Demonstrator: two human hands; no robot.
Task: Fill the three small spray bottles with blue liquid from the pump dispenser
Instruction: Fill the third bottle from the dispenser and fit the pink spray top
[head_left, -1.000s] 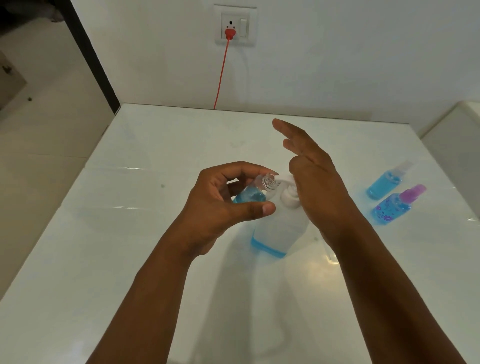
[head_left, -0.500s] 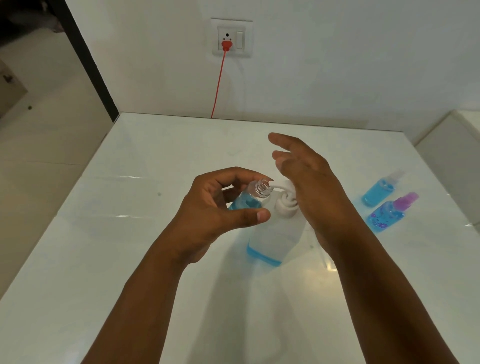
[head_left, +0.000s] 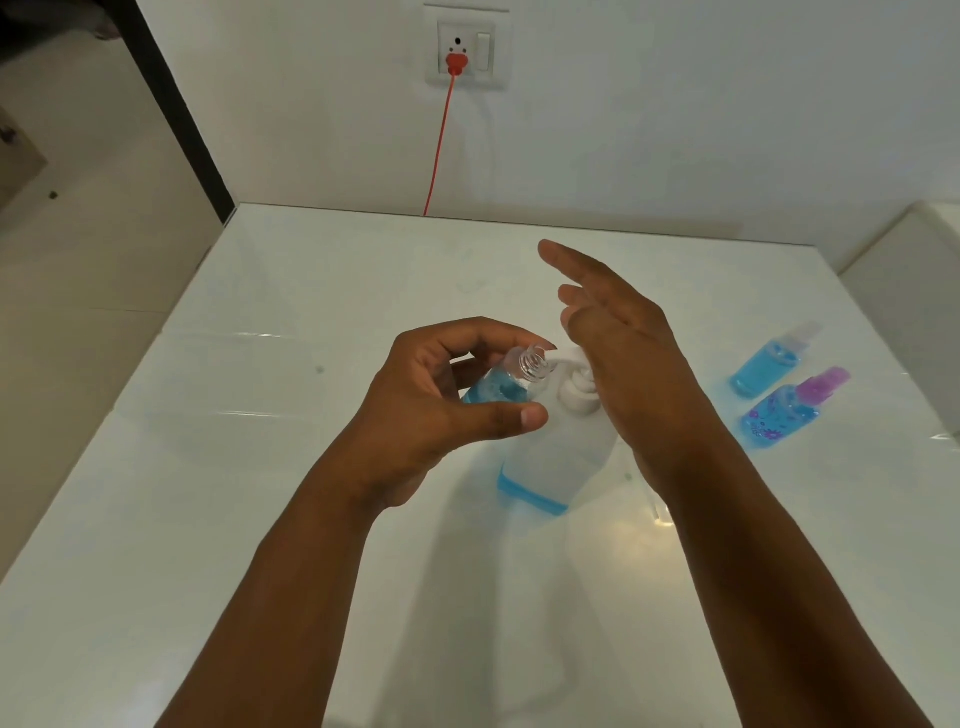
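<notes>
My left hand (head_left: 436, 400) grips a small clear spray bottle (head_left: 511, 382) with no cap, tilted, its open threaded neck right at the pump's nozzle. Blue liquid fills part of it. The white pump dispenser (head_left: 553, 457) stands on the table with a thin layer of blue liquid at its bottom. My right hand (head_left: 623, 353) lies flat on the pump head with straight fingers pointing away. Two more small bottles lie at the right: one with a clear cap (head_left: 769, 364) and one with a purple cap (head_left: 789, 415), both holding blue liquid.
The white glossy table (head_left: 260, 467) ends at a wall behind and drops off at the left edge. A red cable (head_left: 439, 145) hangs from a wall socket (head_left: 465, 49) down behind the table. A white ledge (head_left: 914, 260) rises at the right.
My right hand dipped on the pump head and has come back up, its fingers lifted higher again. My left hand keeps the small bottle at the nozzle. The camera view shifted slightly.
</notes>
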